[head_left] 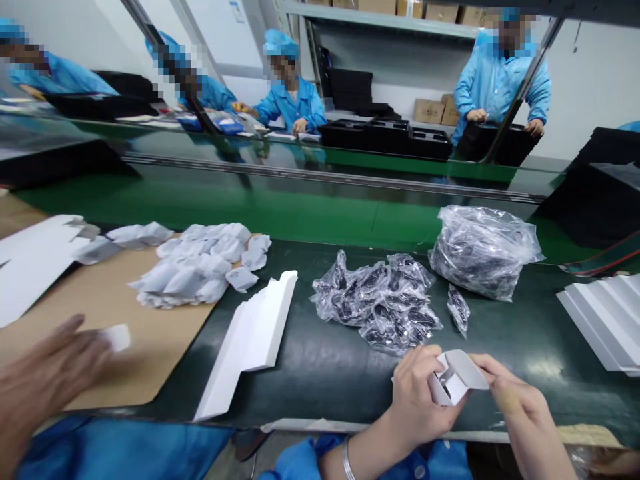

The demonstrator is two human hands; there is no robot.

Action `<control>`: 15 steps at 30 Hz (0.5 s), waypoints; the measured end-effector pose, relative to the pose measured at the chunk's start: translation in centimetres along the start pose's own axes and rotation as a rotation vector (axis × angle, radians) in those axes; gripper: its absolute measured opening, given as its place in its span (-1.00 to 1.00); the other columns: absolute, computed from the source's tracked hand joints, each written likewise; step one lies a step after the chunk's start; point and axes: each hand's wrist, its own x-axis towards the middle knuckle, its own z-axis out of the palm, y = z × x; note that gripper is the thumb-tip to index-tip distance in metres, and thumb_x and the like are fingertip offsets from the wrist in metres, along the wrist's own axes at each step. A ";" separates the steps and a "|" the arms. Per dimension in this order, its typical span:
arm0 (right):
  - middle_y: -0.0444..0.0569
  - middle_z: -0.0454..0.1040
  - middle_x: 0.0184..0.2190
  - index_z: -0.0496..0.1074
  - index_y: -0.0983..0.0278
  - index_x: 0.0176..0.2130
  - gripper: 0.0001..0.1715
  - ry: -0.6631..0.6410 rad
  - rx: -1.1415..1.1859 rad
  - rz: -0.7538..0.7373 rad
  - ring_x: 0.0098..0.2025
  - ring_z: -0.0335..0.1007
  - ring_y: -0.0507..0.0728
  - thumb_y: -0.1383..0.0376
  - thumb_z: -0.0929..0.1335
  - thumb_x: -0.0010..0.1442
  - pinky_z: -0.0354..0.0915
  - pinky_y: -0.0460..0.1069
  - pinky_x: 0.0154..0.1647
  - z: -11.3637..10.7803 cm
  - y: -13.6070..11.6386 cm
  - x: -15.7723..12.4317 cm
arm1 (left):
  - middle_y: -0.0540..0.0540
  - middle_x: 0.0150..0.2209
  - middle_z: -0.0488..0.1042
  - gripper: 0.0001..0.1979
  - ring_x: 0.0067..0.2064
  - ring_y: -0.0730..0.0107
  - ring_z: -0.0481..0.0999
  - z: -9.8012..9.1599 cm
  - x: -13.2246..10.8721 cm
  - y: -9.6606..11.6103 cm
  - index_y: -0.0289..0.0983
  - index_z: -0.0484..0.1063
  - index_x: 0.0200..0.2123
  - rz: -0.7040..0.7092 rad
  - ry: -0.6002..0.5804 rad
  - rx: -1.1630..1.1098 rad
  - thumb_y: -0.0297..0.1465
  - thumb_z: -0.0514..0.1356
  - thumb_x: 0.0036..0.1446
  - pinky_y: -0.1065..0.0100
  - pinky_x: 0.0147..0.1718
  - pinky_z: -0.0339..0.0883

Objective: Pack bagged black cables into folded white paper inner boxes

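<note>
A small white carton is wrapped in the fingers of my left hand, tilted with its end open, and a white piece shows inside. My right hand pinches the carton's raised flap from the right. Just beyond my hands lies a pile of dark items in clear plastic bags; the kind of item is hard to make out. One bagged item lies apart, in front of a large clear bag full of similar dark pieces.
Folded white card blanks lie left of me, with more stacked at the right. A co-worker's hand holds a small white piece over brown cardboard, near wrapped white packets. Behind runs a green belt; black trays and co-workers are beyond.
</note>
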 end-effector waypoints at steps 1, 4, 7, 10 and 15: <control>0.01 0.55 -0.09 0.59 0.16 -0.08 -0.60 -0.020 -0.040 -0.002 -0.09 0.53 0.12 0.14 0.21 0.36 0.42 -0.13 -0.09 -0.1 -0.2 0.0 | -0.10 -0.32 0.47 -0.70 -0.41 0.36 0.48 0.0 0.1 0.0 -0.19 0.14 -0.11 0.003 0.000 0.003 -0.26 0.19 0.20 0.33 -0.45 0.42; 0.02 0.53 -0.03 0.55 0.15 0.00 -0.67 -0.036 -0.208 -0.064 -0.05 0.53 0.12 0.20 0.31 0.30 0.43 -0.15 -0.10 0.0 -1.4 -0.1 | -0.08 -0.37 0.45 -0.73 -0.48 0.39 0.42 0.1 0.1 0.1 -0.20 0.15 -0.11 0.031 0.017 0.015 -0.15 0.05 0.29 0.37 -0.52 0.35; 0.03 0.53 -0.08 0.54 0.18 -0.03 -0.70 0.086 -0.342 -0.186 -0.09 0.54 0.10 0.27 0.36 0.25 0.44 -0.16 -0.15 0.9 -2.2 -0.7 | -0.11 -0.34 0.45 -0.71 -0.46 0.37 0.45 0.4 -0.3 0.0 -0.23 0.14 -0.04 0.029 0.063 0.022 -0.17 -0.01 0.32 0.34 -0.50 0.37; 0.04 0.52 -0.13 0.54 0.21 -0.10 -0.76 0.210 -0.470 -0.282 -0.16 0.54 0.08 0.35 0.35 0.23 0.45 -0.12 -0.18 1.9 -2.1 -1.3 | -0.15 -0.28 0.45 -0.65 -0.39 0.32 0.50 0.7 -1.1 -0.2 -0.25 0.10 0.04 -0.004 0.087 -0.001 -0.23 0.07 0.28 0.26 -0.42 0.45; 0.12 0.48 -0.10 0.52 0.24 -0.12 -0.76 0.294 -0.780 -0.446 -0.12 0.48 0.16 0.38 0.35 0.19 0.45 0.00 -0.19 2.5 -1.1 -2.1 | -0.16 -0.24 0.45 -0.52 -0.34 0.30 0.52 0.7 -2.0 -0.5 -0.26 0.09 0.10 -0.031 0.050 -0.058 -0.27 0.20 0.21 0.22 -0.36 0.48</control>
